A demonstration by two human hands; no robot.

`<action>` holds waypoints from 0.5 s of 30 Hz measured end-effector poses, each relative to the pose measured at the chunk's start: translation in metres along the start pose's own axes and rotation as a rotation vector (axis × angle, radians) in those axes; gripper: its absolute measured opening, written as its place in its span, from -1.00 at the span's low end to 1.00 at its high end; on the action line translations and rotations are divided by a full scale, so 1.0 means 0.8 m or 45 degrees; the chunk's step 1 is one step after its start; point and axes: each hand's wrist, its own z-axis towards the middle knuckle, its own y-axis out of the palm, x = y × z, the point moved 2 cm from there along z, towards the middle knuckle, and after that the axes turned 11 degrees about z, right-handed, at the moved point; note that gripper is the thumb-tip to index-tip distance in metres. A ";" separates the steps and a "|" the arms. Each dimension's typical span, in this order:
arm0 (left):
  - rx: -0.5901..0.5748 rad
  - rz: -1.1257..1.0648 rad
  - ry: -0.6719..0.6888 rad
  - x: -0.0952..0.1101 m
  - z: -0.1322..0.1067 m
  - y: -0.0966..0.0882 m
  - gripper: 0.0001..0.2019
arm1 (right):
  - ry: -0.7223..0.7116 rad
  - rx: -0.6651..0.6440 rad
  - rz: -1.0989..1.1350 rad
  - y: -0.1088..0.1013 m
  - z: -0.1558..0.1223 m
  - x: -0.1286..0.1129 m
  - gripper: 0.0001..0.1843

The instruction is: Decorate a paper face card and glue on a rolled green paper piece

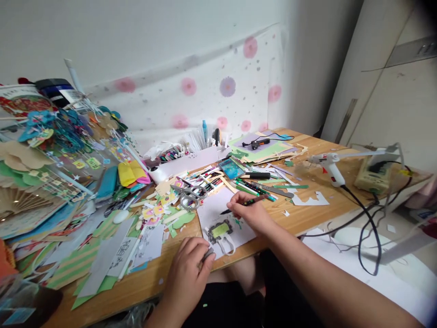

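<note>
My right hand (251, 214) is closed around a dark pen (256, 200), its dark tip pointing left just over a white sheet of paper (213, 202). On that sheet lies a paper cut-out (220, 229) with a green middle and a dark, scalloped border. White looped strips (229, 245) extend from its lower edge. My left hand (189, 264) rests at the table's front edge beside the sheet. Its fingers are curled on a small dark grey thing, mostly hidden. Grey-handled scissors (191, 198) lie just beyond the sheet's left side.
Paper scraps and strips (82, 262) cover the left. Behind the sheet are several markers (254, 187), a phone-like flat thing (231, 168) and a white box of pens (191, 163). A white glue gun (330, 167) with a black cord stands right; a black one (260, 144) lies farther back.
</note>
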 end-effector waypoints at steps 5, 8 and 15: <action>0.093 -0.043 0.124 -0.018 0.007 0.004 -0.86 | -0.124 0.061 -0.174 -0.019 -0.016 0.009 -0.69; 0.109 -0.093 0.211 -0.020 0.010 0.013 -0.89 | -0.152 0.074 -0.350 -0.020 -0.029 0.019 -0.68; 0.064 -0.176 0.325 -0.017 0.012 0.028 -0.90 | -0.135 0.066 -0.630 -0.016 -0.035 0.018 -0.71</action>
